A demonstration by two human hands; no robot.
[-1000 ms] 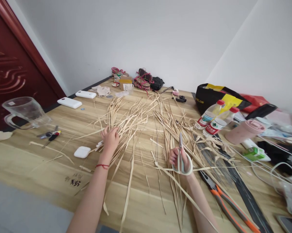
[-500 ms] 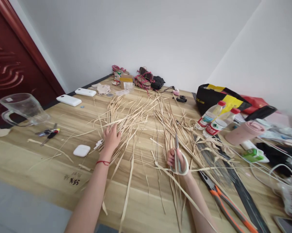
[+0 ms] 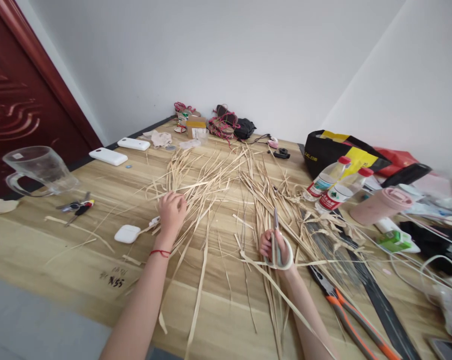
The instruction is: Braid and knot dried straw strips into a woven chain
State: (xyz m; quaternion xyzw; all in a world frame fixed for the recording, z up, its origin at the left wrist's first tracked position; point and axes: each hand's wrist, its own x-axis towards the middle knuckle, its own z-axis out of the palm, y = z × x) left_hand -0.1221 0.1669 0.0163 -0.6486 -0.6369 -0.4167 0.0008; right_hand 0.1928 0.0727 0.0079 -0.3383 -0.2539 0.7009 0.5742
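My left hand (image 3: 170, 212) lies on a spread of pale dried straw strips (image 3: 206, 182) on the wooden table (image 3: 79, 260), fingers curled down onto several strips. My right hand (image 3: 274, 246) is closed round the white handles of a pair of scissors (image 3: 276, 240), blades together and pointing away from me. A second heap of straw strips (image 3: 274, 200) lies around and beyond the scissors. A long strip crosses under the right hand.
A white earbud case (image 3: 127, 234) and small keys (image 3: 75, 206) lie left of my left hand. A clear jug (image 3: 38, 170), two white power banks (image 3: 107, 156), two bottles (image 3: 329, 187), a black and yellow bag (image 3: 336, 147), orange-handled pliers (image 3: 355, 320) and a pink cup (image 3: 379, 205) ring the straw.
My left hand's fingers have curled down onto the straw strips. My right hand with the scissors has drifted slightly toward me. The view has shifted a little.
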